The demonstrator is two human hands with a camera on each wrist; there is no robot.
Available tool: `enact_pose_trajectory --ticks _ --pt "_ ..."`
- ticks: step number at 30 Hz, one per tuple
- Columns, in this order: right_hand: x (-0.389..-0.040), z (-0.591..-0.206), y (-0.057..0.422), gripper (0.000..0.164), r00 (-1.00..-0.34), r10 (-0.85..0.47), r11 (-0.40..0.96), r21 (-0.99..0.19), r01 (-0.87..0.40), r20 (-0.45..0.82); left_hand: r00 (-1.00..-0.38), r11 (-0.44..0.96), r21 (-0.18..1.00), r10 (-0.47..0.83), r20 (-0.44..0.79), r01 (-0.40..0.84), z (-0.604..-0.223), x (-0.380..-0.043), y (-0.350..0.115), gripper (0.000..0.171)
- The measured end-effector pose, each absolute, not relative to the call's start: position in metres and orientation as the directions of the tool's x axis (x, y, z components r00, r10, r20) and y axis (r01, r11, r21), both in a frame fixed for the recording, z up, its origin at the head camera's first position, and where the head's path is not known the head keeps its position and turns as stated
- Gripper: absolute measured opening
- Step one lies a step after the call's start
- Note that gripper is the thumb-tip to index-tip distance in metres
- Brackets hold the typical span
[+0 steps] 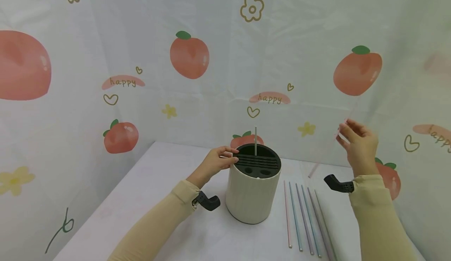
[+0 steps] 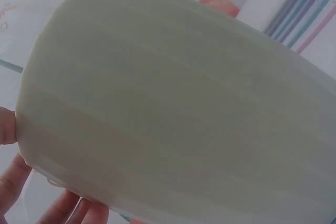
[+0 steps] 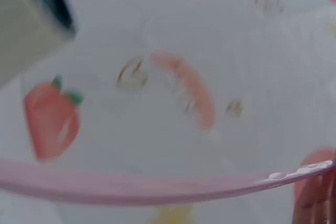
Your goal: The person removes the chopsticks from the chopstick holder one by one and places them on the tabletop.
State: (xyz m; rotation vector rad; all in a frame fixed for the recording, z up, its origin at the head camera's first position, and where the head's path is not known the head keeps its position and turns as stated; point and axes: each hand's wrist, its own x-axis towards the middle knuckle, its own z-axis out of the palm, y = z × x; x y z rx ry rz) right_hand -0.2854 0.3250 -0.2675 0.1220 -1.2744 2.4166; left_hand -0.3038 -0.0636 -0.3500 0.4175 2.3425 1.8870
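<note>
A cream cylindrical knife block [image 1: 251, 198], with a black slotted insert [image 1: 257, 162], stands on the table; its ribbed wall fills much of the left wrist view. My left hand [image 1: 215, 162] holds its rim at the left, fingertips touching the top edge and the side. A thin pale stick [image 1: 255, 141] rises upright from the opening at the back of the insert. Off to the right, above the table, my right hand [image 1: 360, 145] pinches a thin pink stick [image 3: 157, 190] between thumb and fingers. The stick slants down to the left and is blurred in the head view.
Several thin coloured sticks, among them a pink one [image 1: 287, 214], a blue one [image 1: 296, 218] and a green one [image 1: 325, 225], lie side by side right of the block. A white cloth [image 1: 141, 198] covers the table. A printed curtain [image 1: 218, 108] hangs behind and at both sides.
</note>
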Motion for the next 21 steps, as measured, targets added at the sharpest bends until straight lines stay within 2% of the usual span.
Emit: enact_pose_trajectory --ticks 3,6,9,11,12,17,19,21 --pt "-0.284 -0.306 0.352 0.015 -0.953 0.211 -0.375 -0.882 -0.284 0.217 -0.956 0.194 0.969 0.278 0.093 0.151 -0.349 -0.303 -0.064 0.03" --pt "-0.283 -0.348 0.373 0.02 -0.979 0.13 -0.168 -0.97 -0.175 0.154 -0.956 0.195 0.969 0.278 0.095 0.153 -0.349 -0.302 -0.064 0.03" --pt "-0.278 -0.384 0.387 0.018 -0.995 0.085 0.058 -0.997 -0.042 0.047 -0.955 0.192 0.97 0.281 0.094 0.152 -0.348 -0.302 -0.065 0.03" --pt "-0.273 -0.403 0.393 0.01 -0.996 0.081 0.161 -0.986 0.052 -0.04 -0.954 0.19 0.969 0.284 0.096 0.155 -0.349 -0.303 -0.065 0.03" --pt "-0.271 -0.41 0.396 0.008 -0.994 0.08 0.195 -0.976 0.093 -0.079 -0.954 0.189 0.97 0.285 0.098 0.156 -0.349 -0.303 -0.065 0.03" --pt "-0.266 -0.438 0.4 0.027 -0.967 0.135 0.263 -0.933 0.244 -0.215 -0.955 0.191 0.97 0.282 0.096 0.154 -0.349 -0.304 -0.064 0.03" --pt "-0.266 -0.446 0.399 0.026 -0.955 0.162 0.279 -0.918 0.284 -0.246 -0.955 0.189 0.971 0.282 0.092 0.149 -0.349 -0.303 -0.064 0.03" --pt "-0.267 -0.451 0.403 0.024 -0.955 0.115 0.295 -0.908 0.297 -0.275 -0.955 0.184 0.972 0.282 0.088 0.144 -0.349 -0.303 -0.064 0.029"
